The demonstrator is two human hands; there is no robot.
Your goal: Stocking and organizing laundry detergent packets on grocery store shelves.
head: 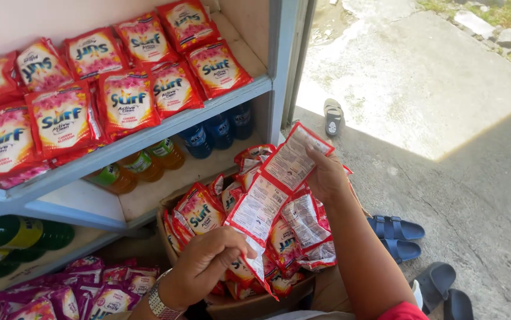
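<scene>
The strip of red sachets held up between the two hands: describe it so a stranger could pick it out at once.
Start at the pale blue shelf unit, then drop to the brown cardboard box of red sachets below it. Above the box, the left hand and right hand stretch out a strip of joined red sachets. Unlike its neighbours, it shows its white printed backs and hangs in mid-air.

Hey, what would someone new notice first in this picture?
A strip of joined red plastic sachets, stretched at centre between the left hand and right hand over a cardboard box. Then the rows of red sachets on the pale blue shelf, upper left.
</scene>
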